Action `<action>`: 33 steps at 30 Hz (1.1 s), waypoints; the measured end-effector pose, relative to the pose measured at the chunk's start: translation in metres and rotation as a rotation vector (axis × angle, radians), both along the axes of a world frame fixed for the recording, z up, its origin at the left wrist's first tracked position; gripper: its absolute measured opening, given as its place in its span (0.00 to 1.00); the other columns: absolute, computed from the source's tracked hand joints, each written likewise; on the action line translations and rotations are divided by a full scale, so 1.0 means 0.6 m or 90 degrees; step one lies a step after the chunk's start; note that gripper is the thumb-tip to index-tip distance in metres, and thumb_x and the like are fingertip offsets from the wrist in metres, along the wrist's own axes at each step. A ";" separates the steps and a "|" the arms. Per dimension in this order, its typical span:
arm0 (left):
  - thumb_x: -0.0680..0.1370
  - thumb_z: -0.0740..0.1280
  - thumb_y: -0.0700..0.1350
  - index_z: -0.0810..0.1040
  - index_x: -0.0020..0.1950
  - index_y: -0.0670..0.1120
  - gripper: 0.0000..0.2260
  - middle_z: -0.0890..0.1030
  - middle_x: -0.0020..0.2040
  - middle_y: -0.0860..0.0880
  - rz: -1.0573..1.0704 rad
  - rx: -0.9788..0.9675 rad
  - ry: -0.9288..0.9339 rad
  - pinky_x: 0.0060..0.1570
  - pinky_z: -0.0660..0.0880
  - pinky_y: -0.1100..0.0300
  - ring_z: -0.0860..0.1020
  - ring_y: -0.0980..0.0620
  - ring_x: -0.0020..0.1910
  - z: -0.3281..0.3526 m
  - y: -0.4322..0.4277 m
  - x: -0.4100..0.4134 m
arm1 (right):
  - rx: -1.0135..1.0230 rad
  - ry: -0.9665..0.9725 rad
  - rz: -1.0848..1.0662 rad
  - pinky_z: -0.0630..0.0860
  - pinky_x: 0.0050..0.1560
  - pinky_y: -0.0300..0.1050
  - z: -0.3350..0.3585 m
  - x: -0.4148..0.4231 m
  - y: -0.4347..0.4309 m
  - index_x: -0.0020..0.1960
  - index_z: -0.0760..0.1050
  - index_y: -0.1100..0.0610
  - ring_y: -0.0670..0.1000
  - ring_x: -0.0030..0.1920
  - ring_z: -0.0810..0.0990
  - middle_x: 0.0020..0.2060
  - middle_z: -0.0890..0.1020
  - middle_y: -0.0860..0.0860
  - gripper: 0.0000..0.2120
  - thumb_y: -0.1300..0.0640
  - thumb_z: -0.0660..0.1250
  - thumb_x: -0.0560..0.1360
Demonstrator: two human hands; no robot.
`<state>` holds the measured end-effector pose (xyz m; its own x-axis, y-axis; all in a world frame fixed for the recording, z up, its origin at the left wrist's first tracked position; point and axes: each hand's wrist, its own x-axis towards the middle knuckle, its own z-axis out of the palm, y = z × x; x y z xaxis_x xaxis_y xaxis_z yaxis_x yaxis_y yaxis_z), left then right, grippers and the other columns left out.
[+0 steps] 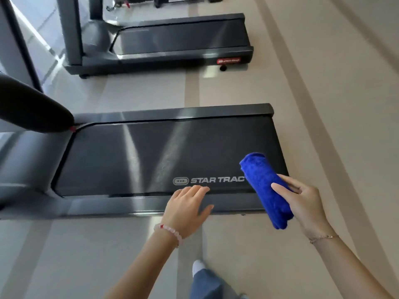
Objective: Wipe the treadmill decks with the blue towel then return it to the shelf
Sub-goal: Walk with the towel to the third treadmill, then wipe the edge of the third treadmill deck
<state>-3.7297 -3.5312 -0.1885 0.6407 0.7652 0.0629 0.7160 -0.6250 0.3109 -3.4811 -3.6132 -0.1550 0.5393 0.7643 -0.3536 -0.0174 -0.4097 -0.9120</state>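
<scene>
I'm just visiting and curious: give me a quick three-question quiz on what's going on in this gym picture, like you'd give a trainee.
1. Which hand holds the blue towel?
2. True or false: the towel is spread flat on the belt of the near treadmill.
3. How many treadmills are in view: A) one, B) two, C) four?

Key:
1. The right hand; the left hand is open and empty, above the near side rail.
2. False: it is bunched into a roll and held up off the belt.
3. B: the near one and the far treadmill beyond it.
</scene>
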 end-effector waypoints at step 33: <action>0.71 0.68 0.60 0.56 0.75 0.47 0.39 0.57 0.75 0.50 -0.114 0.001 0.155 0.70 0.53 0.53 0.57 0.48 0.73 -0.949 0.116 0.177 | -0.119 -0.639 0.103 0.76 0.47 0.45 -0.991 0.151 0.050 0.62 0.76 0.51 0.52 0.58 0.79 0.59 0.80 0.46 0.16 0.54 0.67 0.74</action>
<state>-3.6237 -3.4618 -0.7577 0.7620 0.6385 -0.1080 0.6475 -0.7486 0.1427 -3.3906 -3.5832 -0.7497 0.5475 0.8328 0.0823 0.7844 -0.4764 -0.3972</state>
